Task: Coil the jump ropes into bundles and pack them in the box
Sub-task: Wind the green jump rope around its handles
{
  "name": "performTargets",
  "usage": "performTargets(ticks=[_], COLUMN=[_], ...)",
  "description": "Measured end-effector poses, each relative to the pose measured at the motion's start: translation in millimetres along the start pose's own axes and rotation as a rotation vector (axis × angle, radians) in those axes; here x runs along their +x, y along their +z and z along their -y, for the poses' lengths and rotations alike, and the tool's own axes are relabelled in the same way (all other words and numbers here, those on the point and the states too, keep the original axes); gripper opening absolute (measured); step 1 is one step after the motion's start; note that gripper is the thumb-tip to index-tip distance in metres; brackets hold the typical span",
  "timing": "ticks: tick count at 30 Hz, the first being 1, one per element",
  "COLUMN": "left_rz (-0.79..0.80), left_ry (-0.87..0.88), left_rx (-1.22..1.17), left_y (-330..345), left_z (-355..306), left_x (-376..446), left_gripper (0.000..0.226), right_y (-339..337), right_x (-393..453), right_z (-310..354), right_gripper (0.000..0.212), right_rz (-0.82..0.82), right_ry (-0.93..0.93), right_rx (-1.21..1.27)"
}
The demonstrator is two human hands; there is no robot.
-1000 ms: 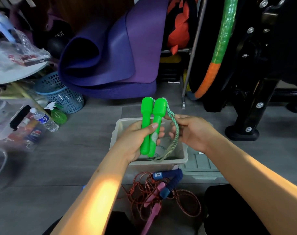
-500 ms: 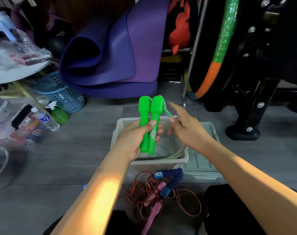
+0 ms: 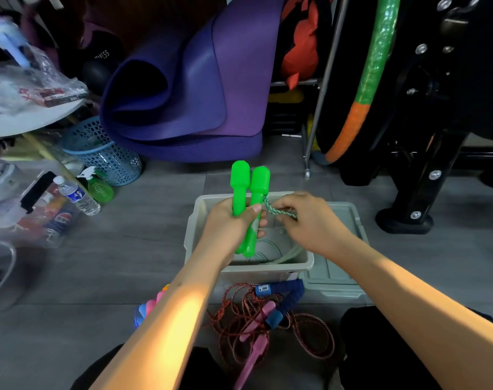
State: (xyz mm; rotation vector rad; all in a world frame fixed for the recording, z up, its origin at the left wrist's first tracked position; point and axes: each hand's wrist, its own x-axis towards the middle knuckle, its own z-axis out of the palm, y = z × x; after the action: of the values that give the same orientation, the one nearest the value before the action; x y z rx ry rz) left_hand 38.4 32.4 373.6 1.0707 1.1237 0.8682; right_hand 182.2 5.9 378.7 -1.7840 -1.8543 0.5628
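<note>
My left hand (image 3: pixel 230 220) grips two bright green jump-rope handles (image 3: pixel 250 187) side by side, upright, over the grey plastic box (image 3: pixel 307 260). My right hand (image 3: pixel 307 220) pinches the green-and-white rope (image 3: pixel 276 211) just right of the handles. More of that rope lies looped inside the box. On the floor in front of the box lies a tangled red rope (image 3: pixel 310 336) with pink handles (image 3: pixel 256 350), and a pair of blue handles (image 3: pixel 287 299) on top of it.
The box's grey lid (image 3: pixel 341 274) lies on the floor to its right. A rolled purple mat (image 3: pixel 189 94) stands behind; a blue basket (image 3: pixel 107 156), a green spray bottle (image 3: pixel 99 187) and a water bottle (image 3: pixel 76 195) stand left. Black exercise equipment (image 3: pixel 425 164) and a green-orange hoop (image 3: pixel 366 88) fill the right.
My right hand let go of the rope with its fingers spread, then came back to the handles and now pinches the rope again. The green handles dropped slightly toward the box.
</note>
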Motion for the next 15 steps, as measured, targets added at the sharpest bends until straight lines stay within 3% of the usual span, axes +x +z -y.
performTargets(ticks=[3, 8, 15], left_rz=[0.062, 0.376, 0.684], left_ry=[-0.054, -0.239, -0.249], left_rx=[0.167, 0.398, 0.563], left_y=[-7.1, -21.5, -29.4], left_z=[-2.4, -8.6, -13.2], left_x=[1.1, -3.6, -8.5], left_gripper=[0.015, 0.006, 0.01], right_y=[-4.1, -7.8, -14.4], right_x=[-0.5, -2.2, -3.1], right_z=[-1.0, 3.3, 3.0], right_gripper=[0.021, 0.02, 0.015], right_rz=[0.007, 0.103, 0.112], right_ry=[-0.162, -0.404, -0.3], right_rx=[-0.231, -0.172, 0.029])
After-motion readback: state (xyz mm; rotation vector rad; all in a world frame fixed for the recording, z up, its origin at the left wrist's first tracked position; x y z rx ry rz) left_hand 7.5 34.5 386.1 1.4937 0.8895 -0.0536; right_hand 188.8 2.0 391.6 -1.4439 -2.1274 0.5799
